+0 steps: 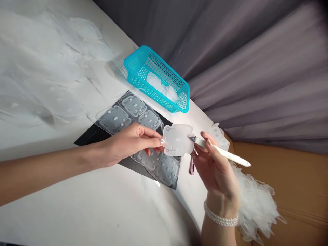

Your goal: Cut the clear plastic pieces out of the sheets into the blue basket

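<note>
The left hand pinches a translucent flat piece by its near edge, between thumb and fingers, so the piece sits just to the right of that hand and in front of the right hand. The right hand grips a white-handled knife, its tip over the side of the piece closest to that hand; whether the blade touches it, I cannot tell. A pearl bracelet circles the right wrist. Beneath the left hand, a clear molded sheet of similar shapes lies on a black mat on the white counter. Beyond the left hand stands 1 turquoise basket with whitish pieces inside. A small pink object lies just left of the right hand. Stringy clear scraps heap right of the right wrist, and filmy clear sheets spread beyond the left forearm.
</note>
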The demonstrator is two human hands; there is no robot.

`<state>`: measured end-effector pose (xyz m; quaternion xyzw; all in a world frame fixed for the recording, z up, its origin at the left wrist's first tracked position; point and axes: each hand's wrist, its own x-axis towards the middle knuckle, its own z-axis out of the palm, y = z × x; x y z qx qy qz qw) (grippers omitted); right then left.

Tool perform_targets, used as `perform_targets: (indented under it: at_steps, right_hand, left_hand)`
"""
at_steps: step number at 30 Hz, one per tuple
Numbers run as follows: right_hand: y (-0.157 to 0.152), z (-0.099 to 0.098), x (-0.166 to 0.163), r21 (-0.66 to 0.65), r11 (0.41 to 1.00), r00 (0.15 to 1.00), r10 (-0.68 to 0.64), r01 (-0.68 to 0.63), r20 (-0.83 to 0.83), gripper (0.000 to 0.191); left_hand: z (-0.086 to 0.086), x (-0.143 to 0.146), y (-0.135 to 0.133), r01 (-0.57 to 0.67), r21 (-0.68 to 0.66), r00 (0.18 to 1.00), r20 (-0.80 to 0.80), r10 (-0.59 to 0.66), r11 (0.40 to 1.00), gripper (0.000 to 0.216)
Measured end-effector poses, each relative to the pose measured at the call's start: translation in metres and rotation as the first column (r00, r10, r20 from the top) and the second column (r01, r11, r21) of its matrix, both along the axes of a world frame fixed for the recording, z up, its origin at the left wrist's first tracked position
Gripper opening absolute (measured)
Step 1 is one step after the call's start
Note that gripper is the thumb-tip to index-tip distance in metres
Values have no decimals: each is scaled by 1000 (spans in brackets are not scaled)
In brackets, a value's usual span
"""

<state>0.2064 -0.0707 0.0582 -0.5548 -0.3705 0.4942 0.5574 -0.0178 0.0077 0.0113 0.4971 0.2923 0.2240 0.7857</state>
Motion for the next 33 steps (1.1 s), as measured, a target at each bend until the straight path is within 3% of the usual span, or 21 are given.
perform_targets:
  at_steps: [10, 19, 23, 27, 33]
  right_hand:
    - [-5, 11, -2, -97, 994, 998, 60, -60, -1, 18]
    - [-5, 7, 0, -50, 992, 992, 114, -112, 55, 18]
    - [-8, 7, 2, 23, 969, 964, 242, -246, 112, 20]
    - [-9, 13, 3, -9, 933, 915, 355, -360, 192, 21]
    - [-5, 17, 7, -32, 934, 926, 357, -356, 125, 25]
  left_hand:
    - [1, 0, -1, 18, -8, 999, -30, -18, 1000, 24]
    - [0, -4, -1, 56, -151, 998, 33, -51, 987, 24]
    - [-3, -3, -1, 47, -329, 980, 198, 21, 943, 33]
    - [-5, -2, 0, -23, -328, 978, 189, 89, 944, 26]
    - [-1, -2, -1, -42, -242, 985, 155, 81, 969, 72]
